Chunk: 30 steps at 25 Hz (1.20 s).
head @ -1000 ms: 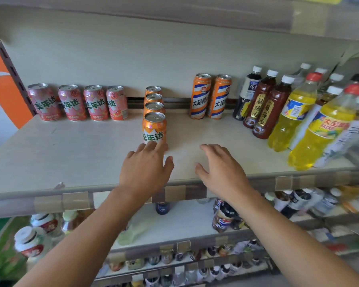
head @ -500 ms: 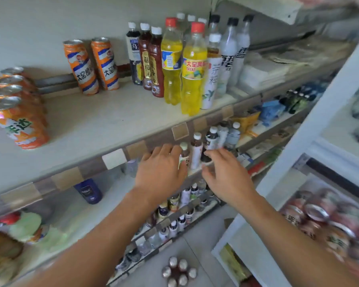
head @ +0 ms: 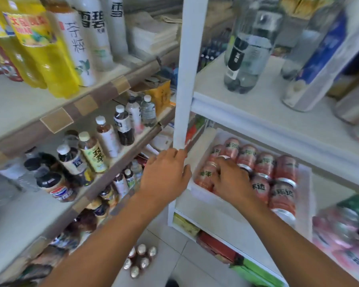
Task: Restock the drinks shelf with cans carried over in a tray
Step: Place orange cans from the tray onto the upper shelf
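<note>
White shelf (head: 214, 214) carries a white tray (head: 308, 204) packed with pink cans (head: 265, 164). Upper white shelf (head: 247, 104) carries clear bottles (head: 247, 48). Drinks shelf (head: 15, 104) at left carries yellow bottles (head: 48, 54).

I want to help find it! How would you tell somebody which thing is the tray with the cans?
Find the white upright post of the right-hand shelf unit. Just right of it, on the second shelf down, lies a shallow white tray under the person's right hand. It alone is packed with pink-red cans lying on their sides; the neighbouring shelves show standing bottles.
</note>
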{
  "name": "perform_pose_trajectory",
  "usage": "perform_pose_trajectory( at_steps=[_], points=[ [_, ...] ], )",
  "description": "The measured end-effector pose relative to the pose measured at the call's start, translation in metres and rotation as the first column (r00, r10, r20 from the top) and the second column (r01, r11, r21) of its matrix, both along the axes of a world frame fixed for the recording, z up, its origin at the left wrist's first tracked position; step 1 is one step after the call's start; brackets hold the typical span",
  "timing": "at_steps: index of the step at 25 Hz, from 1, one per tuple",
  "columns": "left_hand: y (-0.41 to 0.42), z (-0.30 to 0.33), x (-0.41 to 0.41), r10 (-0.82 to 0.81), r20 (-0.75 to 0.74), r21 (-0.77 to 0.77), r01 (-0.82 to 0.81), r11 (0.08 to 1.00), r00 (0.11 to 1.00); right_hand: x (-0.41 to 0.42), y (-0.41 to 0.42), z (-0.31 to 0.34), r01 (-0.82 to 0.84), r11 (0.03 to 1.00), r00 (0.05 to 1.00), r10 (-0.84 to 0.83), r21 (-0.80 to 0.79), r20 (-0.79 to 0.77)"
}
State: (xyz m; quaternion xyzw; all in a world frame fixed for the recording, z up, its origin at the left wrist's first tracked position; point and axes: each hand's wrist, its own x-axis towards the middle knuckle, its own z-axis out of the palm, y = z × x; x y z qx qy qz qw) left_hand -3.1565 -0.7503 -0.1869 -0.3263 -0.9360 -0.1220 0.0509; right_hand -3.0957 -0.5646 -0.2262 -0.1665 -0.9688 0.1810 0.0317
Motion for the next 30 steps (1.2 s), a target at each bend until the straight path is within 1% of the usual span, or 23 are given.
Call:
perform_pose_trajectory(
  at_steps=[2,4,7,9,11,12,15,16,19,21,23,25,27,30],
  points=[
    [0.022,-0.008,0.005,-0.045,0.023,-0.006,0.046,0.999,0.999,0.012,0.03,-0.015,0.101,0.995,0.993,-0.101,-0.007,0.056],
    [0.037,-0.014,0.008,-0.075,0.043,-0.009,0.075,0.997,0.996,0.023,0.05,-0.03,0.198,0.98,0.974,-0.199,0.023,0.108],
    [0.054,-0.021,0.011,-0.099,0.062,-0.028,0.101,0.994,0.993,0.032,0.066,-0.045,0.333,0.94,0.91,-0.342,0.077,0.235],
    [0.062,-0.022,0.012,-0.107,0.055,-0.037,0.109,0.993,0.993,0.029,0.065,-0.043,0.363,0.923,0.874,-0.384,0.127,0.297],
    [0.069,-0.023,0.012,-0.109,0.045,-0.045,0.111,0.993,0.993,0.023,0.06,-0.043,0.335,0.927,0.876,-0.372,0.166,0.306],
    [0.071,-0.023,0.012,-0.108,0.041,-0.046,0.11,0.993,0.993,0.02,0.056,-0.046,0.331,0.931,0.881,-0.364,0.155,0.302],
    [0.075,-0.023,0.012,-0.121,0.031,-0.049,0.122,0.991,0.992,0.016,0.04,-0.053,0.336,0.942,0.914,-0.327,0.005,0.241],
    [0.075,-0.023,0.011,-0.125,0.034,-0.047,0.126,0.991,0.992,0.015,0.035,-0.054,0.32,0.947,0.925,-0.308,-0.017,0.224],
    [0.072,-0.022,0.009,-0.121,0.044,-0.032,0.122,0.992,0.992,0.008,0.032,-0.052,0.312,0.949,0.924,-0.29,-0.051,0.249],
    [0.068,-0.022,0.008,-0.112,0.046,-0.019,0.113,0.993,0.993,0.004,0.038,-0.051,0.365,0.914,0.915,-0.317,-0.176,0.251],
    [0.06,-0.022,0.006,-0.099,0.037,-0.006,0.099,0.995,0.994,0.004,0.042,-0.048,0.374,0.867,0.925,-0.32,-0.33,0.205],
    [0.051,-0.021,0.001,-0.074,0.018,0.0,0.074,0.997,0.997,0.006,0.04,-0.043,0.342,0.836,0.94,-0.31,-0.429,0.144],
    [0.039,-0.02,-0.004,-0.035,0.015,-0.001,0.035,0.999,0.999,0.007,0.033,-0.034,0.296,0.823,0.95,-0.305,-0.484,0.062],
    [0.02,-0.014,-0.007,0.024,0.016,-0.016,-0.024,1.0,1.0,0.006,0.02,-0.016,0.202,0.833,0.963,-0.265,-0.515,-0.051]
  ],
)
